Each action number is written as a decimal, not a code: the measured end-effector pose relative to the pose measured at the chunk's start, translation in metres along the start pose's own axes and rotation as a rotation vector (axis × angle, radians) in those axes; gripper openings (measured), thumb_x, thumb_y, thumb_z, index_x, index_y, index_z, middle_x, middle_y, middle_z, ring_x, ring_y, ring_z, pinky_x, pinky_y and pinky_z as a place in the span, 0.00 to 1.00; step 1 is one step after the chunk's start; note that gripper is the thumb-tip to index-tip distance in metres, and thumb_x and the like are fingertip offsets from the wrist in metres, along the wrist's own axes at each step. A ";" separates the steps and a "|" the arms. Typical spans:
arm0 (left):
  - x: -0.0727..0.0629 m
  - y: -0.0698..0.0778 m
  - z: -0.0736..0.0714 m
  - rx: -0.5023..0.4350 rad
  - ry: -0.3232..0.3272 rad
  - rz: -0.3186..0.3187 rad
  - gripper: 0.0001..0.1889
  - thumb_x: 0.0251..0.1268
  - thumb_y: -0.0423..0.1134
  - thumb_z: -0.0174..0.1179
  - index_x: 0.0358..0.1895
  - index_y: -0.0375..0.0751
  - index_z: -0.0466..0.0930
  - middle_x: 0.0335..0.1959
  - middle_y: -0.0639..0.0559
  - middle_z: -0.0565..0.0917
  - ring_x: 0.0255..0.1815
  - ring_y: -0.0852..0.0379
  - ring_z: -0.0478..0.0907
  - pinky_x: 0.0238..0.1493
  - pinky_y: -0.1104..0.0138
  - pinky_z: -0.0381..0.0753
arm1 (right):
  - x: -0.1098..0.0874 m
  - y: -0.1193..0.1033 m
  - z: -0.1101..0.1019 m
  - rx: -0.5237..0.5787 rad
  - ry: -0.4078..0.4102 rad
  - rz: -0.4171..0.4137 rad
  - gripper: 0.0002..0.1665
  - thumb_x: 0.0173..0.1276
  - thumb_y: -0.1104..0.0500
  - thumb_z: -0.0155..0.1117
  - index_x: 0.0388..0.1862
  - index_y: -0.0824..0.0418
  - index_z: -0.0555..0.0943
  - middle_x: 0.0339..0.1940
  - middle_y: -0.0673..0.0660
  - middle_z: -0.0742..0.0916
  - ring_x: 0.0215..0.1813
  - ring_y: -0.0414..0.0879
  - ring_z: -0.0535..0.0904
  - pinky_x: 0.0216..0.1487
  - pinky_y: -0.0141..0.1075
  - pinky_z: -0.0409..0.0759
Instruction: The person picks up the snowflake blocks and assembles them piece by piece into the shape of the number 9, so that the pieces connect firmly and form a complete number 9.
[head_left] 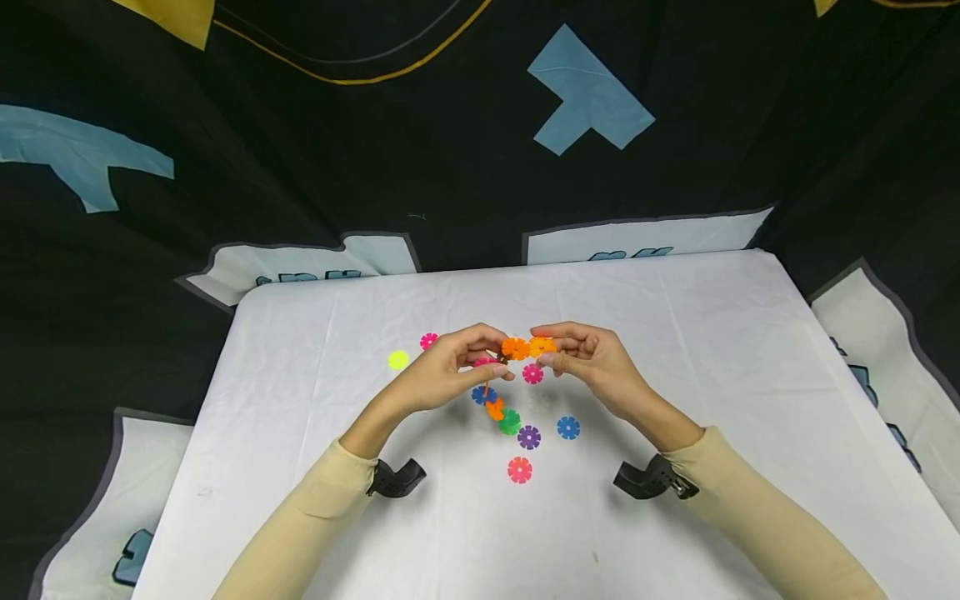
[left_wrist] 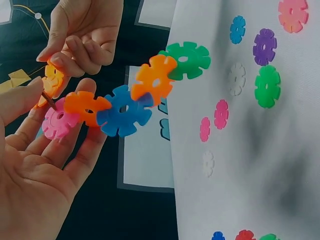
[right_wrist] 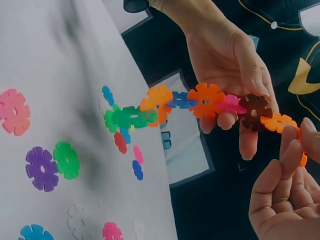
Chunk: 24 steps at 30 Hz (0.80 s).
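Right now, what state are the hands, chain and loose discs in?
Chain: linked, held off the table.
Left hand: holding the chain.
Right hand: pinching an orange disc at the chain's end.
Purple disc: loose, flat on the table.
Light blue disc: loose, flat.
Coral disc: loose, flat.
Yellow disc: loose, flat.
Green disc: loose, flat.
Pink discs: loose, flat.
Clear discs: loose, flat.

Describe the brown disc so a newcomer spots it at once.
Above the white table, the left hand and right hand hold a chain. In it, by the left thumb, the brown disc sits between a pink disc and an orange disc. It alone is brown.
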<state>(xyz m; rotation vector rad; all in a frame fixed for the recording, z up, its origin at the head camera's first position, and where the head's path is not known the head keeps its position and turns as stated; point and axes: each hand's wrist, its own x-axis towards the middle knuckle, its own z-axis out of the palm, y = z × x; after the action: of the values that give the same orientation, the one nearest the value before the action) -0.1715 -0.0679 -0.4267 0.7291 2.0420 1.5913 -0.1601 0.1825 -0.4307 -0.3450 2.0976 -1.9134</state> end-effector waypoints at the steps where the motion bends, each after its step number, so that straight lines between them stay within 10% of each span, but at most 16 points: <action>1: 0.000 0.000 0.000 0.004 -0.002 0.003 0.16 0.70 0.36 0.59 0.58 0.39 0.74 0.52 0.44 0.82 0.49 0.46 0.85 0.54 0.62 0.82 | 0.000 0.000 0.000 0.002 0.002 0.004 0.21 0.66 0.64 0.67 0.58 0.67 0.79 0.40 0.48 0.89 0.32 0.43 0.80 0.37 0.31 0.80; 24: 0.001 0.004 0.005 0.009 0.070 0.115 0.04 0.71 0.32 0.56 0.41 0.35 0.80 0.34 0.41 0.83 0.31 0.51 0.81 0.41 0.59 0.86 | -0.002 0.011 0.011 0.018 0.002 -0.063 0.20 0.61 0.68 0.69 0.53 0.71 0.81 0.36 0.53 0.91 0.31 0.43 0.86 0.35 0.32 0.83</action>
<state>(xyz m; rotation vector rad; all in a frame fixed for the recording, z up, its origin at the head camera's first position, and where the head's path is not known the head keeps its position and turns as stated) -0.1687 -0.0630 -0.4241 0.8179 2.0923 1.6940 -0.1540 0.1738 -0.4423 -0.4099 2.0930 -1.9667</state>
